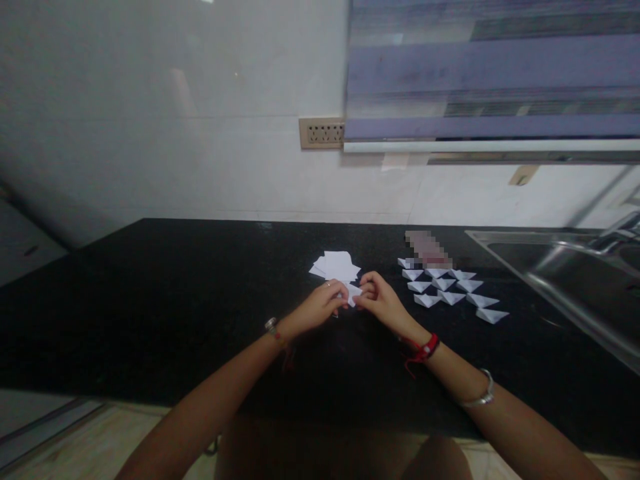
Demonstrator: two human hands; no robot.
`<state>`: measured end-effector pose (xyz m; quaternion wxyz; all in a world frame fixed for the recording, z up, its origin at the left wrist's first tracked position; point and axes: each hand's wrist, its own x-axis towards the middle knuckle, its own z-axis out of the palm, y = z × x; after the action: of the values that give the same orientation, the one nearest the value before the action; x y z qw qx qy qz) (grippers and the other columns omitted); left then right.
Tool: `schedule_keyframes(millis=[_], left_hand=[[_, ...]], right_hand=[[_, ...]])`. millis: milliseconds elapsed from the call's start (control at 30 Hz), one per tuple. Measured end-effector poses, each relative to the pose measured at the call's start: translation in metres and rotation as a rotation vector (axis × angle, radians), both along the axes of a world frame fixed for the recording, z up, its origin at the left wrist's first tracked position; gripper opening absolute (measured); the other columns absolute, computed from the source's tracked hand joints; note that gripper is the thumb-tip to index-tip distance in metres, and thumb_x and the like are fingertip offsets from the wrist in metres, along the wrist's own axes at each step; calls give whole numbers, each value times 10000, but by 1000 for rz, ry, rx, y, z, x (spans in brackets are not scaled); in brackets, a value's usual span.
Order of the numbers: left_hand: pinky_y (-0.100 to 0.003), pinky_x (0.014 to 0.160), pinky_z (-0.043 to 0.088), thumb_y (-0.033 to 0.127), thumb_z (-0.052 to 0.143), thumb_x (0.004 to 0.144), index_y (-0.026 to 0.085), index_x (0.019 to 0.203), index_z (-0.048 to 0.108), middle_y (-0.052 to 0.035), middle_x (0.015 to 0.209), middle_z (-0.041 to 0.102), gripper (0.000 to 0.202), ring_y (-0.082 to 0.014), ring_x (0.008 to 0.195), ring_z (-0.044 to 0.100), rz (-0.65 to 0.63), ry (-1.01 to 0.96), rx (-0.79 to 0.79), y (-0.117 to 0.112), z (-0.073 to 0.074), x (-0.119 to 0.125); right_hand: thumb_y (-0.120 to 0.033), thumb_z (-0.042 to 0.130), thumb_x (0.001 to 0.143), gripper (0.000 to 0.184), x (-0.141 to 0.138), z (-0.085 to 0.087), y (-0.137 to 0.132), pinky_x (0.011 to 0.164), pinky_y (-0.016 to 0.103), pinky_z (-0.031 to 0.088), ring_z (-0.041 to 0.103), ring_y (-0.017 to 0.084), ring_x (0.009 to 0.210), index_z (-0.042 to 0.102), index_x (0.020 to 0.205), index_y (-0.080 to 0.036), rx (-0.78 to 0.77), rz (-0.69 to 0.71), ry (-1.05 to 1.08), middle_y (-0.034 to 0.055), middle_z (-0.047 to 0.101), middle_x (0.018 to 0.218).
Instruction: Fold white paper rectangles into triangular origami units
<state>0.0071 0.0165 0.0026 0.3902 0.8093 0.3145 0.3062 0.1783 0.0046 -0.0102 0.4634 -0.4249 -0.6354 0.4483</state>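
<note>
Between my two hands is a small piece of folded white paper (pixel 353 294), low over the black countertop. My left hand (pixel 327 299) grips its left side, the fingers curled round it. At the right side, my right hand (pixel 377 296) pinches the paper between thumb and fingers. Just behind it lies a loose stack of white paper sheets (pixel 337 265), the top one roughly square. To the right, several folded paper boats (pixel 443 284) sit in rough rows. My fingers partly hide the folds of the held paper.
The black countertop (pixel 150 300) runs up to a tiled wall. Behind the paper boats lies a blurred-out pinkish rectangle (pixel 428 249). A steel sink (pixel 545 293) with a faucet (pixel 620 230) is at the right. A socket panel (pixel 323 133) and a purple striped blind (pixel 490 73) are on the wall.
</note>
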Motion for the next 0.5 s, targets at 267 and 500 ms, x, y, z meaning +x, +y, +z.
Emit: schedule_keyframes(millis=[267,500], left_hand=[[-192,537,387,185,407,785,155,735,462,16,717,453,80,-76,562,454,27,-45,-21,0,0,-1],[-195,539,396,193,414,785,158,733,465,12,737,469,81,-78,568,469,16,-52,-28,-3,0,1]], right_hand=[[-230,564,693,72,0,12,-8,521,203,368,463,88,559,533,695,-165,266,-30,-307,-22,503,637],[-237,590,668,115,0,7,-5,483,191,370,474,89,528,549,744,-161,166,-34,-257,-23,526,601]])
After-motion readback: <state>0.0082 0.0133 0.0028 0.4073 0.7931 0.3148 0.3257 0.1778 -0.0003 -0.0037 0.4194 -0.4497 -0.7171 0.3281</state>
